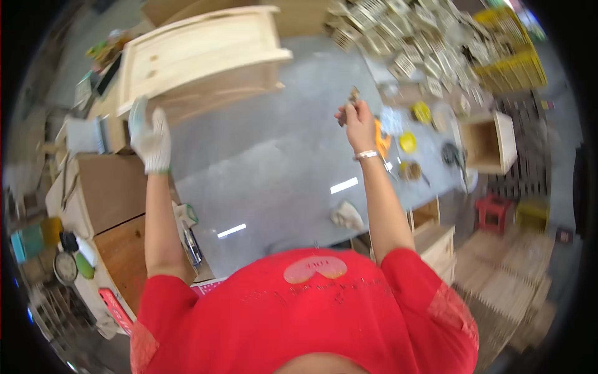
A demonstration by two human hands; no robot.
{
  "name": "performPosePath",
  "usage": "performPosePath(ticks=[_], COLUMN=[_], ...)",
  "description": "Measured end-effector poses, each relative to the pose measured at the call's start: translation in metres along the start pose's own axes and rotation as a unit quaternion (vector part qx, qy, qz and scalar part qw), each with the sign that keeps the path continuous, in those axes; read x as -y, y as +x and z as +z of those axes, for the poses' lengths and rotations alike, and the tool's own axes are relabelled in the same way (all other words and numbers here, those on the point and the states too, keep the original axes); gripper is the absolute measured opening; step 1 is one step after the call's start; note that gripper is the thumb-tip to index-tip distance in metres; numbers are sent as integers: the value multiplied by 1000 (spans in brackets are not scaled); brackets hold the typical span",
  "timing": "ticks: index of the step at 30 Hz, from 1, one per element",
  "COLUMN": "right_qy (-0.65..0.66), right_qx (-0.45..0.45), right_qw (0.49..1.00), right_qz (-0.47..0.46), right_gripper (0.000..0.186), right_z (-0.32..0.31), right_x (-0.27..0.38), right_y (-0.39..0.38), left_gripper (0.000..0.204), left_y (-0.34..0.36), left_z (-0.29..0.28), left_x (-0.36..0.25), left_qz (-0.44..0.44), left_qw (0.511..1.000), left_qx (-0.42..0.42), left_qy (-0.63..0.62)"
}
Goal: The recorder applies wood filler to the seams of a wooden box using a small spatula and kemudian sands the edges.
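Note:
My left hand (151, 142), in a white knitted glove, is raised at the near left corner of a pale wooden cabinet-like case (199, 56). Its fingers are stretched and the thumb stands apart; whether it touches the wood I cannot tell. The case lies at the far left of the grey tabletop (268, 156). My bare right hand (359, 124), with a bracelet at the wrist, is closed over the right half of the table. Between thumb and fingers it pinches a small brownish piece (354, 94), too blurred to name.
Many metal pieces (405, 37) are heaped at the far right beside a yellow crate (514, 53). Nearer lie yellow tape rolls (408, 142), an orange item (381, 140) and an open wooden box (489, 143). A white glove (347, 215) rests at the near edge. Brown boards (118, 193) stand left.

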State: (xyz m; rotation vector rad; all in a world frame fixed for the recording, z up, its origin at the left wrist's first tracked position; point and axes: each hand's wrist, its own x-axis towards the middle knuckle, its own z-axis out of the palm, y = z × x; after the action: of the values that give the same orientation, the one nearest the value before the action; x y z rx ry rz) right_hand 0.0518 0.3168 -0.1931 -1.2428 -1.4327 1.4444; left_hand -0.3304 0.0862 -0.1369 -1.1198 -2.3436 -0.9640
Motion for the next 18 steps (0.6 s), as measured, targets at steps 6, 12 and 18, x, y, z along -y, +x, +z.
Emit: performPosePath(ticks=[6, 12, 18], right_qy=[-266, -331, -449], right_qx=[-78, -163, -95], right_qw=[961, 930, 888], right_qz=[5, -3, 21], right_gripper=[18, 15, 24], right_z=[-159, -276, -342], right_x=[-84, -81, -135], right_y=[-55, -84, -68], left_gripper=[41, 42, 53], left_y=[-209, -322, -328], left_z=[-6, -44, -5], left_x=[-39, -90, -215], left_qz=[-63, -211, -68], left_qw=[967, 907, 878], left_qx=[232, 357, 463], left_qy=[-81, -72, -99])
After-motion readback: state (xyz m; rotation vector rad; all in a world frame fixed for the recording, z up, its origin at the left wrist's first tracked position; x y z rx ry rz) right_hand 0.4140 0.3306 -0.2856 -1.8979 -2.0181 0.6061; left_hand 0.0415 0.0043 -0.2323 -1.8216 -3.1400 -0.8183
